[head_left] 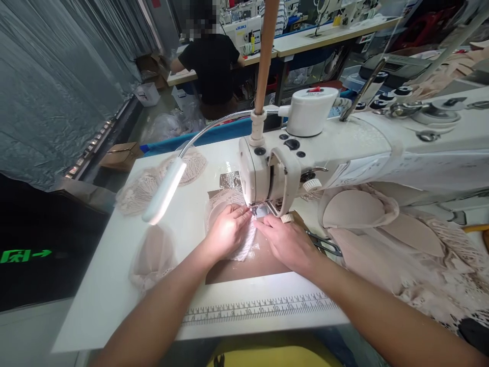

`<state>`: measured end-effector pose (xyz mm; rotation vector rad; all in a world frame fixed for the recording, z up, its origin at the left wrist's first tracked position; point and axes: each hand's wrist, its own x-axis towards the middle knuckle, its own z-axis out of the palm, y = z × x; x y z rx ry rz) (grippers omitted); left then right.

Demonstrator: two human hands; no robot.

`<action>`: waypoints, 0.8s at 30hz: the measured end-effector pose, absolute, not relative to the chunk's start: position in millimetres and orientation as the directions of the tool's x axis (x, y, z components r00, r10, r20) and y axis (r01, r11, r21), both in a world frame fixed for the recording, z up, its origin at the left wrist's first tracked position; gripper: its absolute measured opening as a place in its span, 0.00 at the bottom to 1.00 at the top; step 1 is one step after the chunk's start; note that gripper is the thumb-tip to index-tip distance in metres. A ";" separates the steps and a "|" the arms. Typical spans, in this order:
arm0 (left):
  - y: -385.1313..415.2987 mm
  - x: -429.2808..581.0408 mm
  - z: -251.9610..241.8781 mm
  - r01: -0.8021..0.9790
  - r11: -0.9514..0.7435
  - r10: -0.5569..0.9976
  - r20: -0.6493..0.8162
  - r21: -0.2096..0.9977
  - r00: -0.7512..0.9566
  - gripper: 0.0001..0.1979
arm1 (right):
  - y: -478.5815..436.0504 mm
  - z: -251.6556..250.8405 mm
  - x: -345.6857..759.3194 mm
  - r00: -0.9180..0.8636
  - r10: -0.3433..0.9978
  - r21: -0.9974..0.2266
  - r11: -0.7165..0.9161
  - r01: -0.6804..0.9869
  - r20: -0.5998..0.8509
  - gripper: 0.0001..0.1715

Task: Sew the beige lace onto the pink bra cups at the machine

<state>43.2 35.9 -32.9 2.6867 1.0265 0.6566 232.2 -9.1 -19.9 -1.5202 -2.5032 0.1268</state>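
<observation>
A white industrial sewing machine (263, 171) stands before me, its needle area lit. A pale lace fabric piece (244, 248) lies under the presser foot (256, 208) and trails toward me. My left hand (228, 232) is closed on the fabric's left side, fingertips close to the foot. On the other side my right hand (286, 240) is bent, its index finger and thumb pinching at the fabric's right edge. A beige bra cup (217, 211) with lace shows partly behind my left hand. Dark-handled scissors (324, 243) lie beside my right hand.
Beige lace cups (137, 192) and a sheer cup (155, 252) lie on the left of the white table (99, 285). A bendable lamp (164, 191) reaches over it. Beige bra pieces (359, 209) pile up at right. A ruler strip (260, 308) runs along the front. A person (212, 66) sits beyond.
</observation>
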 end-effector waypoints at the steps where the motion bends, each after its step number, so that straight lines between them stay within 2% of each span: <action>1: 35.7 43.3 -33.0 0.600 -0.733 0.680 0.328 0.321 0.656 0.16 | -9.2 -21.2 232.5 -0.444 0.886 -0.182 0.463 0.868 0.136 0.24; 10: 25.5 42.3 -25.4 0.779 -0.591 0.806 0.145 0.207 0.573 0.23 | -11.2 -29.3 233.5 -0.431 0.873 -0.158 0.470 0.868 0.227 0.24; 14: 20.5 44.0 -22.5 0.830 -0.533 0.846 0.120 0.167 0.519 0.24 | -9.9 -36.1 236.3 -0.441 0.860 -0.128 0.482 0.867 0.257 0.25; 17: 14.5 37.9 -10.2 0.883 -0.440 0.898 0.080 0.162 0.433 0.23 | -6.0 -43.3 239.3 -0.462 0.822 -0.101 0.518 0.849 0.332 0.23; 19: 6.9 24.7 2.8 0.890 -0.410 0.911 0.043 0.199 0.410 0.22 | -3.2 -46.5 241.4 -0.489 0.788 -0.100 0.559 0.823 0.374 0.22; 22: -11.8 -12.9 18.9 0.886 -0.390 0.921 0.108 0.250 0.375 0.21 | -1.6 -48.2 244.3 -0.519 0.753 -0.099 0.601 0.793 0.404 0.22; 24: -27.0 -48.4 20.3 0.940 -0.259 0.954 0.211 0.224 0.213 0.20 | -2.2 -47.8 245.5 -0.524 0.751 -0.104 0.606 0.788 0.402 0.22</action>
